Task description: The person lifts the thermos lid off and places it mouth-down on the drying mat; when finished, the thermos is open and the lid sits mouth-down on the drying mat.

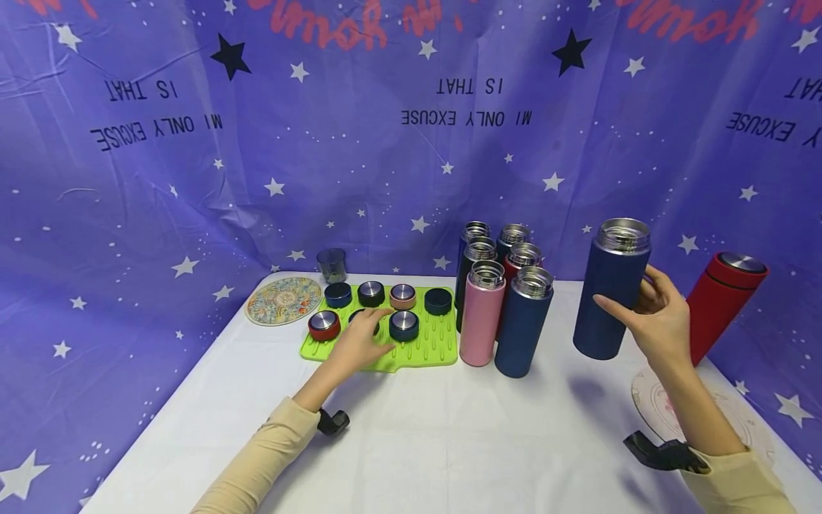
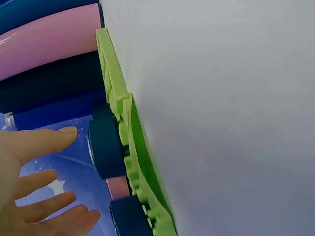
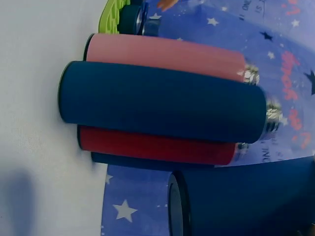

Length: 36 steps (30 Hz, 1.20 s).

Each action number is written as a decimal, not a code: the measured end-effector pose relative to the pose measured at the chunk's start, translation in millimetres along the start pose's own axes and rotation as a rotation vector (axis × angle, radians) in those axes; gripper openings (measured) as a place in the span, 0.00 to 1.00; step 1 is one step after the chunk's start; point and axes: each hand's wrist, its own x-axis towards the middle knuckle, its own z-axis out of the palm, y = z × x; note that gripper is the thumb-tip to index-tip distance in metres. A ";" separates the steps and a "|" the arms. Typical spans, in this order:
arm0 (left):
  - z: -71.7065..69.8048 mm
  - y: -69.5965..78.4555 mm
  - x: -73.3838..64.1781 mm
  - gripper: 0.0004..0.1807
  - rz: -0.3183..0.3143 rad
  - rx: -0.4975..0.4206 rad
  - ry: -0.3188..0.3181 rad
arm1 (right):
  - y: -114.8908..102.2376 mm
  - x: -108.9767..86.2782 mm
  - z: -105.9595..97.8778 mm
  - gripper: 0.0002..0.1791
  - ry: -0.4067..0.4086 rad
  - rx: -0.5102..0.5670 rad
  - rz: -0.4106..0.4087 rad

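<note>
My right hand point(image 1: 664, 325) grips a navy bottle point(image 1: 604, 303) around its body and holds it upright, lidless, above the white table. In the right wrist view this bottle point(image 3: 246, 201) shows its dark base. Over a green drying mat point(image 1: 443, 346), my left hand point(image 1: 358, 344) hovers with fingers spread. Bottle lids sit on that mat: a red lid point(image 1: 324, 325), a navy lid point(image 1: 404, 325), a pink lid point(image 1: 402, 295) and several dark ones. One dark lid is partly hidden behind the left hand. In the left wrist view the navy lid point(image 2: 106, 150) lies just beyond the thumb, apart from it.
Lidless bottles stand grouped mid-table, among them a pink bottle point(image 1: 481, 325) and a navy one point(image 1: 523, 332) in front. A red lidded bottle point(image 1: 726, 303) stands behind my right hand. Round mats point(image 1: 284, 301) lie on both sides, and a dark glass point(image 1: 332, 265) is at the back.
</note>
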 end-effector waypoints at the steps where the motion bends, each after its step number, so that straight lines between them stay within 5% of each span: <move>1: -3.2 -0.9 -4.3 0.36 -0.007 0.001 -0.002 | 2.4 3.4 2.0 0.41 0.003 0.013 0.012; 12: -26.5 -19.0 -38.5 0.31 -0.039 0.009 -0.046 | 33.5 46.0 36.2 0.44 0.114 0.111 0.169; 17: -27.9 -28.8 -41.7 0.29 -0.039 0.012 -0.056 | 50.2 59.4 54.1 0.47 0.141 0.085 0.219; 21: -26.7 -33.9 -41.4 0.28 -0.053 -0.005 -0.097 | 62.1 66.8 67.5 0.46 0.145 0.054 0.180; 36: -24.4 -44.1 -45.9 0.26 -0.070 -0.012 -0.149 | 105.3 77.9 94.5 0.44 0.077 0.014 0.197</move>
